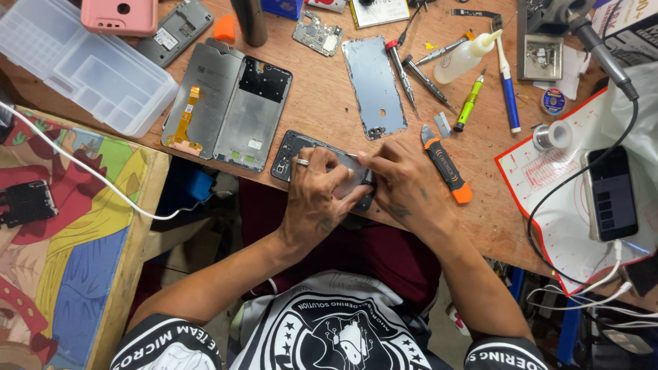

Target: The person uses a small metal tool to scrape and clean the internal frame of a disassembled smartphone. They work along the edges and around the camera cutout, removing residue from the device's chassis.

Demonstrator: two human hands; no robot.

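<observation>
Beside hands [363, 188], orange knife [444, 164]

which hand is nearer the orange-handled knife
Right. The right hand lies just beside the orange-handled knife; the left hand sits farther off, on the dark phone frame.

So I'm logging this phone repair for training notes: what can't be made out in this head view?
- The dark phone frame: its middle is covered by the left hand and right hand.
- What the right fingertips press or pinch: hidden between both hands.
- The pink phone: cut off by the top edge.
- The lit phone screen at right: content too small.
</observation>
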